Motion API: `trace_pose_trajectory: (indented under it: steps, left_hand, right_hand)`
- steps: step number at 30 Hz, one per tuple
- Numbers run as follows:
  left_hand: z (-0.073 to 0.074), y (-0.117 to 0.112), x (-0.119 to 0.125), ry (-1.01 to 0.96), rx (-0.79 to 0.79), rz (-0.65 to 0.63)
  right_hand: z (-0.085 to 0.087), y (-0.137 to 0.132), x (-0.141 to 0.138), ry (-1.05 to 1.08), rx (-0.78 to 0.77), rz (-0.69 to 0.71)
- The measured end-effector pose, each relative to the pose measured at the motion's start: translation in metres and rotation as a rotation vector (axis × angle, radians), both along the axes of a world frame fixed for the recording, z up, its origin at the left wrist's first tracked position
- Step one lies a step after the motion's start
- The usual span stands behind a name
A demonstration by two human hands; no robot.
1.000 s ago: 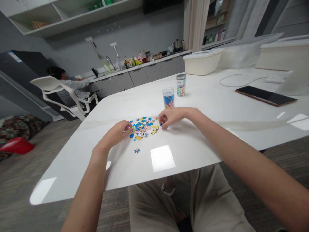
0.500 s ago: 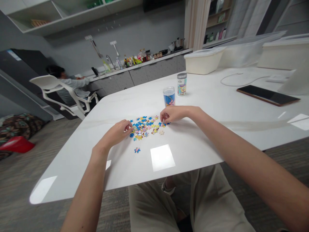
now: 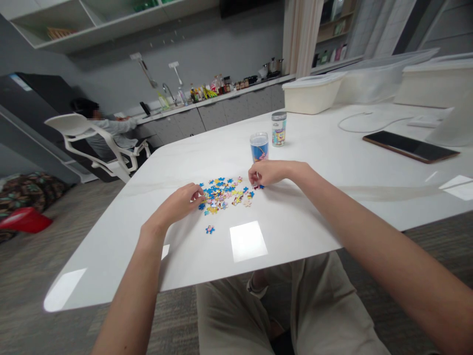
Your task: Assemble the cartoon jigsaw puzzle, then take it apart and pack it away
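Note:
A heap of small colourful puzzle pieces lies on the white table. My left hand rests at the heap's left edge, fingers curled, its tips touching pieces. My right hand sits at the heap's right edge, fingers pinched over a piece there. One stray piece lies nearer to me. A blue printed cup stands just behind my right hand, and a small clear jar with a lid stands behind that.
A dark tablet, a white cable and white plastic bins occupy the table's far right. Another person sits in a white chair at the left by a kitchen counter. My legs are under the table edge.
My right hand has shifted slightly right and back, from over the heap to its right edge. My left hand has stayed put.

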State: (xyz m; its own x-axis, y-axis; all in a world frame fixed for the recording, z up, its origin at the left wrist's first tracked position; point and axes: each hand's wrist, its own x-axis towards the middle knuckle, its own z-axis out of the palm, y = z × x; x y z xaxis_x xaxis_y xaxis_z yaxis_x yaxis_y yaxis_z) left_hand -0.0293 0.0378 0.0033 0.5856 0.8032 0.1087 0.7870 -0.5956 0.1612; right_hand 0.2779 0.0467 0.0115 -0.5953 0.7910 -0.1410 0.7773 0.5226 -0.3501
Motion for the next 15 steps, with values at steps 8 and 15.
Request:
trace_pose_trajectory:
  steps: [8, 15]
  left_hand:
    - [-0.0002, -0.0003, 0.0002, 0.005, -0.002, -0.001]
    - [0.0011, -0.0012, 0.0018, 0.012, -0.011, 0.019]
  right_hand:
    - [0.0003, 0.0001, 0.0004, -0.001, -0.028, -0.040]
    - [0.0026, -0.0029, 0.0013, 0.010, -0.037, -0.065]
